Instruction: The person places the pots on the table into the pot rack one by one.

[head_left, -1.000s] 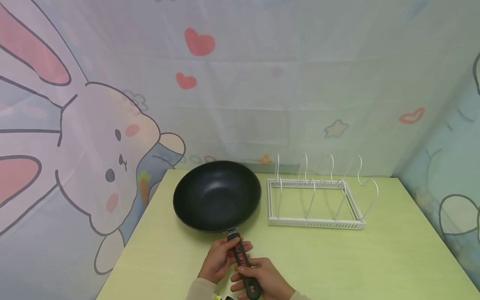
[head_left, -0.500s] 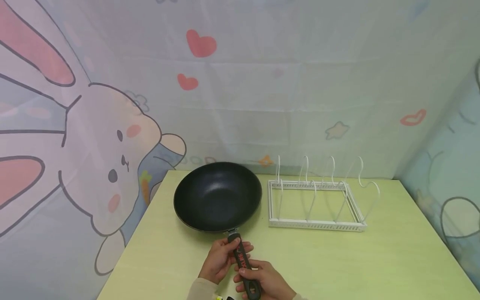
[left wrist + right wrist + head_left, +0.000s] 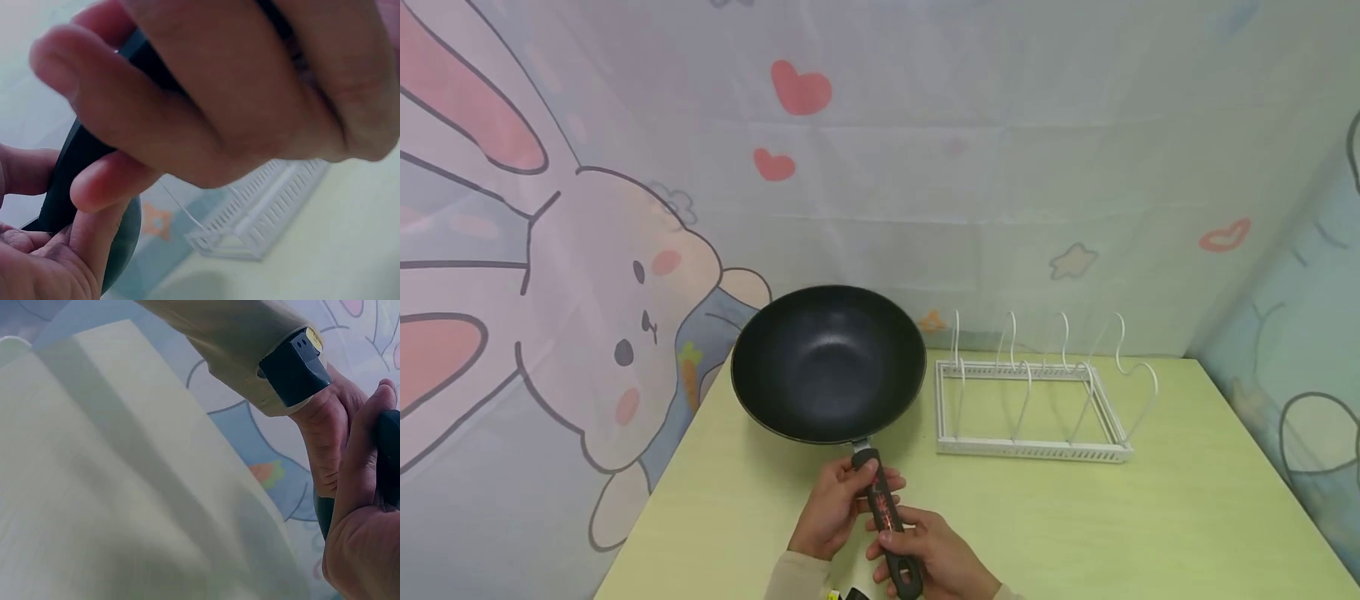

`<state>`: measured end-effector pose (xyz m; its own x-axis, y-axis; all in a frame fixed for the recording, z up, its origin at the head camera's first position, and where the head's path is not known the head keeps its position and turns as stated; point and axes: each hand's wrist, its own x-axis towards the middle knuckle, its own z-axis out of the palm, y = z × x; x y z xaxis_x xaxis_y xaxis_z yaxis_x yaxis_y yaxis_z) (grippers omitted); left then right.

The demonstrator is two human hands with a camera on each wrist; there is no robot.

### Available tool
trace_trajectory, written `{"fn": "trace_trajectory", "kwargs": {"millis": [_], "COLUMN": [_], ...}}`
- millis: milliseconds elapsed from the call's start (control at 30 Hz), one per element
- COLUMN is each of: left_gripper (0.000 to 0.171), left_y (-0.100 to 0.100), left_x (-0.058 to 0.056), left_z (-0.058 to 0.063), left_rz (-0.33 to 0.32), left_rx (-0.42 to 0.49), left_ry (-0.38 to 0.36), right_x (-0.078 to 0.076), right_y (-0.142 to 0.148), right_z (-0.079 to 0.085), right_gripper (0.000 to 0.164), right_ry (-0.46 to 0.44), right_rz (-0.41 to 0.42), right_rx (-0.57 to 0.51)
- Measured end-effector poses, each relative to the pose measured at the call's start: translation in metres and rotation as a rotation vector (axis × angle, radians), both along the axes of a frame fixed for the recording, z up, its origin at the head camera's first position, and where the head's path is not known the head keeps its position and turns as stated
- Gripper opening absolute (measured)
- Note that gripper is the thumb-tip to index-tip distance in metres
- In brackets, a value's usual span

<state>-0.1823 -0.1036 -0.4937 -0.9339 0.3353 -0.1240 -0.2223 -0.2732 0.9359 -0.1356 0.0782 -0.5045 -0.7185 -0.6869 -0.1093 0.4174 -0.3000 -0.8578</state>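
A black wok with a long black handle hangs above the left part of the table, its bowl facing up and tilted toward me. My left hand grips the handle close to the bowl, thumb on top. Nearer the handle's holed end, my right hand holds it, thumb across the top and fingers beneath. Red lettering runs along the handle between the hands. In the right wrist view, my right hand partly covers the handle.
A white wire rack with several upright curved dividers stands on the right of the pale yellow-green table. A cloth backdrop with a rabbit and hearts rises behind and at both sides.
Between half a second ago and now, the wok has risen off the table, slightly left and toward the backdrop. Both hands keep their grip on the handle. The rack stays put.
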Motion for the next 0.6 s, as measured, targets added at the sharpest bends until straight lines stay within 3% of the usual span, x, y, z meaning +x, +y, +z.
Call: {"fn": "trace_trajectory", "kwargs": {"millis": [133,300,467,600], "left_gripper": [0.044,0.042,0.042,0.039], "left_y": [0.001,0.005,0.009,0.015], "left_x": [-0.001,-0.003,0.000,0.003], "left_z": [0.017,0.029,0.033,0.033], "left_rz": [-0.014,-0.034,-0.026,-0.032], "left_rx": [-0.001,0.005,0.021,0.136], "left_ry": [0.045,0.083,0.090,0.131], "right_x": [0.001,0.002,0.004,0.006], "right_y": [-0.001,0.002,0.007,0.013], "right_z": [0.013,0.025,0.031,0.034], "right_gripper": [0.038,0.040,0.035,0.028], "right_ry": [0.018,0.025,0.032,0.057], "right_rz": [0.000,-0.008,-0.010,0.001], "right_rx": [-0.039,-0.054,-0.073,-0.126]}}
